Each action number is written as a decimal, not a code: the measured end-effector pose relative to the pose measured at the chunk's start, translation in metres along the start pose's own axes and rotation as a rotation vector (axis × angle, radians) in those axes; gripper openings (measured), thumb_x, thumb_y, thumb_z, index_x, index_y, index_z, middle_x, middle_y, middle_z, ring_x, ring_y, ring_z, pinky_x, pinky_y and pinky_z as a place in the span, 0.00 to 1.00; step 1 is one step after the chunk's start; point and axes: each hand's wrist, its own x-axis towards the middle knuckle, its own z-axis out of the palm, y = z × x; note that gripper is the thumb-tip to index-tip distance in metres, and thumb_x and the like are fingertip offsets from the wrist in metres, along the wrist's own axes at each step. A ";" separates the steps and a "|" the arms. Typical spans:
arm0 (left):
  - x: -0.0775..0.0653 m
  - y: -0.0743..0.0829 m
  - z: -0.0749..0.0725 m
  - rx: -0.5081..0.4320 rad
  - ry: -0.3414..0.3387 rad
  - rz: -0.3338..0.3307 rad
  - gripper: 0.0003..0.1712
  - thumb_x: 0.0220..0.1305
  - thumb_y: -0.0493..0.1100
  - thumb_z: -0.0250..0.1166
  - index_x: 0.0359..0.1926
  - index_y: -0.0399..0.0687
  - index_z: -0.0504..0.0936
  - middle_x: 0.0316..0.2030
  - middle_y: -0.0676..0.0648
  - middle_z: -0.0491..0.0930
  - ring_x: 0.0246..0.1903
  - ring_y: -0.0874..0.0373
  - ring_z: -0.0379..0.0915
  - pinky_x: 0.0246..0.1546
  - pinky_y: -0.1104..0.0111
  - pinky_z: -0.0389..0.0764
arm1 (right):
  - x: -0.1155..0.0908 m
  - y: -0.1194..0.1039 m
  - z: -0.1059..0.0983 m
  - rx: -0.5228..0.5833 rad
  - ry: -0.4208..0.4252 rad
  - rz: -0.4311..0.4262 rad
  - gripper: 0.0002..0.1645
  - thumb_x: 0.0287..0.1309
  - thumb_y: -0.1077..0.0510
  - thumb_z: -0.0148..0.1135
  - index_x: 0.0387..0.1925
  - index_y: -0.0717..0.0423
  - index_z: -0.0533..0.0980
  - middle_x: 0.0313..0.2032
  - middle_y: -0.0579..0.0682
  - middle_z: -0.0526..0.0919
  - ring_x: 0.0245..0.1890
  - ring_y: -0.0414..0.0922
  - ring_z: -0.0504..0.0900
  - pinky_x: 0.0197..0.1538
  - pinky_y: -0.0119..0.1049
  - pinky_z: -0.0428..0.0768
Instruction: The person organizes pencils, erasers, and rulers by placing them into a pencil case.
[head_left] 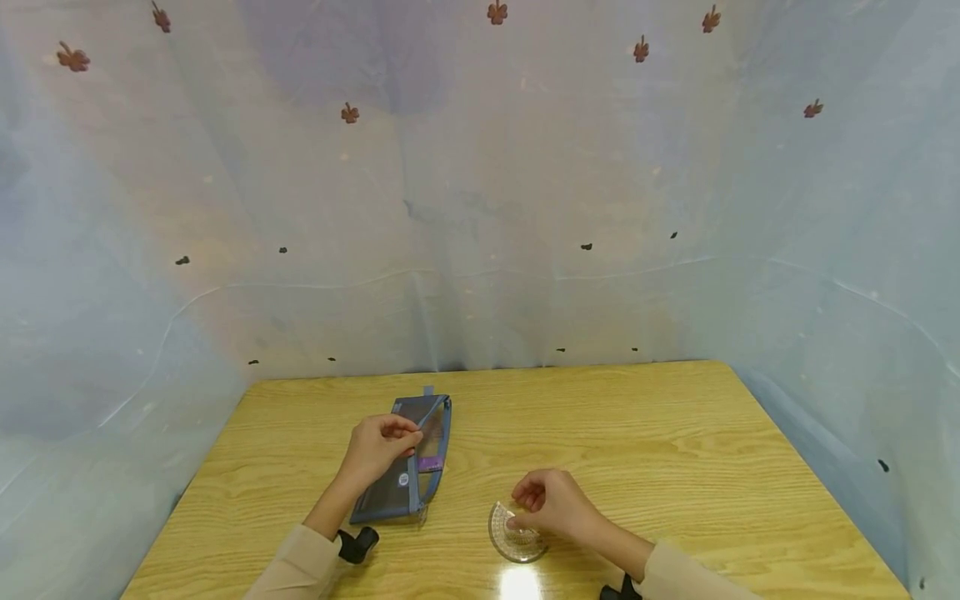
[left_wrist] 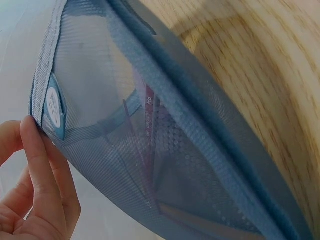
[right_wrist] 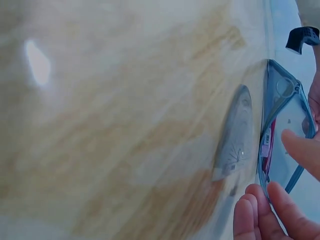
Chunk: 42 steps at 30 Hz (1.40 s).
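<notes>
My left hand point(head_left: 378, 452) pinches the blue-trimmed edge of a grey mesh zipper pouch point(head_left: 384, 493) and lifts it, so the pouch gapes open on the left half of the table. Through the mesh, a purple item point(left_wrist: 149, 117) with white lettering shows inside. A clear half-round protractor point(head_left: 504, 543) lies flat on the wood, right of the pouch. Just over it is my right hand point(head_left: 558, 507), fingers loosely bent, its thumb overlapping the protractor in the head view. The right wrist view shows the protractor point(right_wrist: 237, 132) apart from those fingers.
The wood-grain table point(head_left: 637, 433) ends at a back edge against a pale hanging sheet point(head_left: 480, 192), which also closes off both sides. Dark camera mounts point(head_left: 358, 545) sit at the wrists.
</notes>
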 end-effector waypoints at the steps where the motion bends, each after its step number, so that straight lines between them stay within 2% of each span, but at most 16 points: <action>1: 0.000 0.000 0.000 0.000 -0.001 -0.001 0.02 0.61 0.34 0.71 0.34 0.37 0.86 0.28 0.46 0.83 0.27 0.54 0.83 0.28 0.68 0.86 | -0.001 0.000 0.000 -0.004 0.000 -0.001 0.17 0.46 0.60 0.81 0.35 0.64 0.82 0.32 0.52 0.82 0.30 0.40 0.79 0.33 0.29 0.81; 9: 0.000 0.002 0.000 -0.006 -0.003 -0.009 0.02 0.60 0.33 0.71 0.34 0.37 0.86 0.28 0.43 0.84 0.27 0.54 0.83 0.28 0.68 0.86 | -0.008 0.001 0.003 -0.013 -0.009 0.005 0.17 0.45 0.60 0.81 0.36 0.63 0.82 0.32 0.49 0.82 0.31 0.42 0.78 0.33 0.29 0.80; 15: 0.000 0.001 -0.001 0.004 0.000 -0.006 0.02 0.61 0.33 0.71 0.35 0.37 0.86 0.28 0.45 0.84 0.27 0.54 0.83 0.28 0.67 0.86 | -0.010 0.004 0.006 -0.034 0.002 -0.014 0.18 0.44 0.60 0.82 0.35 0.62 0.82 0.32 0.48 0.81 0.32 0.41 0.78 0.34 0.28 0.80; 31: 0.000 0.001 0.000 -0.003 -0.003 -0.003 0.02 0.61 0.33 0.70 0.35 0.37 0.86 0.28 0.45 0.84 0.27 0.53 0.83 0.29 0.67 0.86 | -0.022 0.004 0.007 -0.047 0.030 -0.027 0.26 0.36 0.57 0.86 0.38 0.61 0.83 0.35 0.47 0.80 0.34 0.41 0.77 0.36 0.31 0.80; 35: 0.000 0.001 0.000 0.002 0.000 -0.004 0.02 0.62 0.33 0.70 0.35 0.37 0.86 0.28 0.45 0.84 0.27 0.53 0.83 0.29 0.67 0.86 | -0.024 0.005 0.010 -0.085 0.049 -0.032 0.29 0.32 0.54 0.87 0.38 0.60 0.83 0.35 0.46 0.79 0.34 0.39 0.75 0.37 0.30 0.80; 42: -0.002 0.002 -0.001 -0.003 -0.001 -0.005 0.02 0.62 0.33 0.70 0.35 0.37 0.86 0.30 0.40 0.84 0.28 0.52 0.83 0.29 0.67 0.86 | -0.027 0.007 0.015 -0.148 0.085 -0.090 0.31 0.28 0.53 0.89 0.37 0.59 0.83 0.34 0.44 0.78 0.34 0.37 0.74 0.37 0.29 0.79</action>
